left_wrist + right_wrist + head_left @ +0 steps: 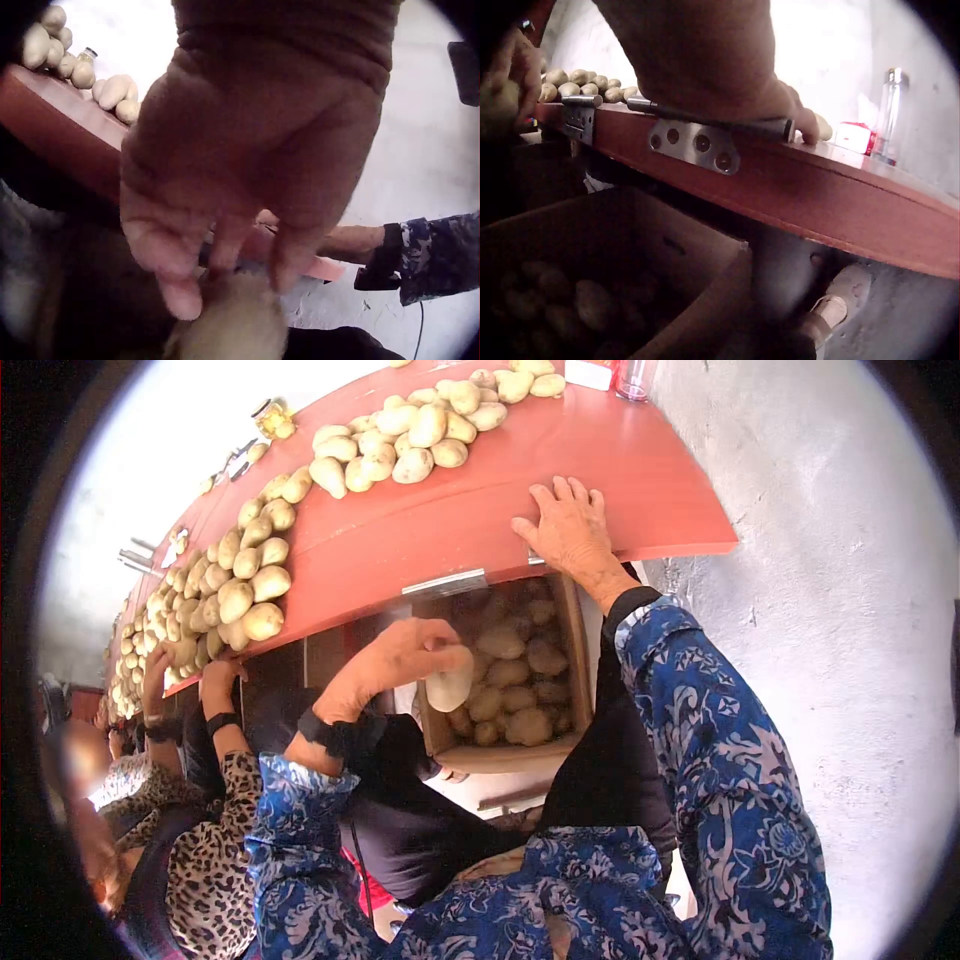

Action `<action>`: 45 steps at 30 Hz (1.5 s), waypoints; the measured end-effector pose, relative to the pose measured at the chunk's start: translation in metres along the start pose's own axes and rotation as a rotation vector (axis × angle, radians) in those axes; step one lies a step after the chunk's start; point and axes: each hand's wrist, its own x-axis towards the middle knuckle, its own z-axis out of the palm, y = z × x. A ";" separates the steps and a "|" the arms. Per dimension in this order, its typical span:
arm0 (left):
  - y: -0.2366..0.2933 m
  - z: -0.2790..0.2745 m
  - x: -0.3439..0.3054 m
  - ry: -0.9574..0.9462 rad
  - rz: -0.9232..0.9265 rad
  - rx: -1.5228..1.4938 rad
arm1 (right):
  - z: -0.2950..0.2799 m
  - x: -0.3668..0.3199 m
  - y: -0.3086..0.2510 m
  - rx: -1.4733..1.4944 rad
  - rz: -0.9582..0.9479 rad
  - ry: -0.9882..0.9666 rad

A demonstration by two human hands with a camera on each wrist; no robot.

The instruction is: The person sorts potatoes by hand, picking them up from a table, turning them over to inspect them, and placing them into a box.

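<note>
In the head view my left hand holds a pale potato between thumb and fingers, above an open cardboard box. Seen from the left wrist, the same potato sits at the fingertips, below the palm. More potatoes, darker and browner, lie inside the box under the table edge. My right hand rests on the red table near its right corner, fingers spread and holding nothing. Metal fittings with holes are fixed to the table's side beneath that wrist.
Pale potatoes cover the table's far side, and a long heap runs along its left. A jar and a clear glass stand toward the back. Another person in a leopard-print sleeve sits at left. A wall bounds the right.
</note>
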 end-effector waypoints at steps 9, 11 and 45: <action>0.021 -0.026 -0.006 0.135 -0.181 -0.241 | -0.002 -0.001 -0.003 -0.033 0.018 -0.085; 0.021 -0.035 -0.006 0.195 -0.163 -0.252 | 0.000 -0.001 -0.002 -0.008 -0.019 0.001; 0.007 -0.137 0.093 0.956 0.044 0.521 | -0.015 -0.007 -0.005 -0.026 0.006 -0.096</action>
